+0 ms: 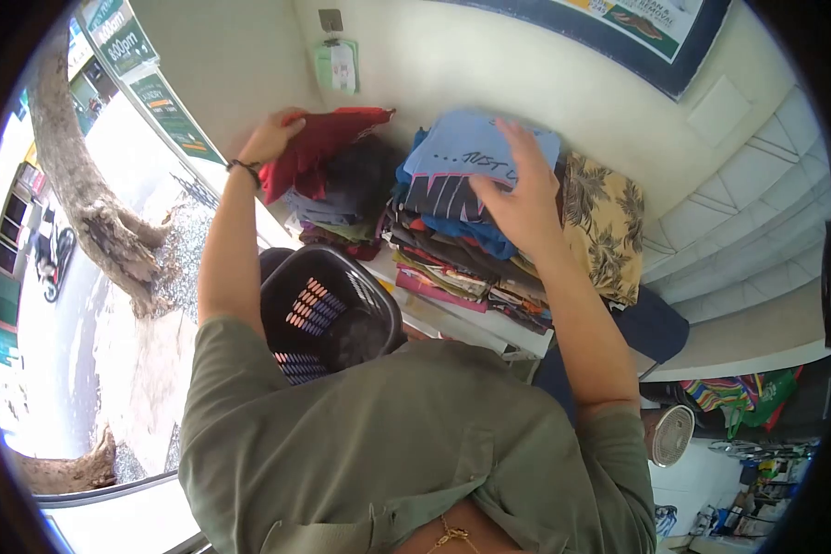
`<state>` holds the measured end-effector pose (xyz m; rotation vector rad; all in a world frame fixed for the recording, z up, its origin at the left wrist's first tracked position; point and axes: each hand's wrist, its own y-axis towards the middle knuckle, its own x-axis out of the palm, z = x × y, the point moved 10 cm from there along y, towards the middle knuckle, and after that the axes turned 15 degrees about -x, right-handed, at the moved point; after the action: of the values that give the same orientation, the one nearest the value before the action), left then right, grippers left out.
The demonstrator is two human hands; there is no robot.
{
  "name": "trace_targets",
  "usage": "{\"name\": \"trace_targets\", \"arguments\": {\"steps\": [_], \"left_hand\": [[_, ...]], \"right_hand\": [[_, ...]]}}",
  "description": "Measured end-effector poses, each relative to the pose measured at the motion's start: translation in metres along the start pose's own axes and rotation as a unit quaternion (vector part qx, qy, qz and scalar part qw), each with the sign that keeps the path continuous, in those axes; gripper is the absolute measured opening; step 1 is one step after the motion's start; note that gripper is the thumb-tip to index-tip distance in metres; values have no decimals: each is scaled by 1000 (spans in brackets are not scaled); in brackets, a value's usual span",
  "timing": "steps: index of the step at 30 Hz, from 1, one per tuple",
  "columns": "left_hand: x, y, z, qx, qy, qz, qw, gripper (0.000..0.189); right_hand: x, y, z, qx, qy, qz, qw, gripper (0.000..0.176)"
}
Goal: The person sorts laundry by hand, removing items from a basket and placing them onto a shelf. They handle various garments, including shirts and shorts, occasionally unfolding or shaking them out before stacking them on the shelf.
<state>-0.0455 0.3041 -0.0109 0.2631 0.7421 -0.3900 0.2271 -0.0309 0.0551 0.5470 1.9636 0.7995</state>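
Note:
My left hand (275,140) pinches the edge of a dark red garment (328,138), which lies at the top of the left pile of folded clothes (337,208). My right hand (523,203) is open, thumb and fingers spread, over the taller middle pile. Its fingertips overlap a light blue printed shirt (462,134) with dark lettering. Just below that shirt is a black striped garment (439,196), near my right thumb. To the right of this hand sits a folded yellow garment with a palm-leaf print (605,217).
A black plastic basket (379,288) stands below the left pile, close to my body. Glass with posters (171,115) is on the left, with a tree trunk and street outside. A framed poster (656,37) hangs on the wall; a fan (671,436) is at lower right.

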Motion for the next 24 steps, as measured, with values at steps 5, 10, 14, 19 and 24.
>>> {"name": "trace_targets", "arguments": {"steps": [5, 10, 14, 19, 24], "left_hand": [[-65, -57, 146, 85, 34, -66, 994, 27], [-48, -132, 265, 226, 1, -213, 951, 23], [-23, -144, 304, 272, -36, -243, 930, 25], [-43, -114, 316, 312, -185, -88, 928, 42], [3, -91, 314, 289, -256, -24, 922, 44]], "right_hand": [[11, 52, -62, -139, -54, -62, 987, 96], [19, 88, -107, -114, 51, -219, 968, 100], [20, 59, -103, 58, 450, -216, 864, 59], [-71, 66, -57, 121, 471, -16, 873, 42], [-150, 32, 38, 258, 497, 192, 806, 37]]}}
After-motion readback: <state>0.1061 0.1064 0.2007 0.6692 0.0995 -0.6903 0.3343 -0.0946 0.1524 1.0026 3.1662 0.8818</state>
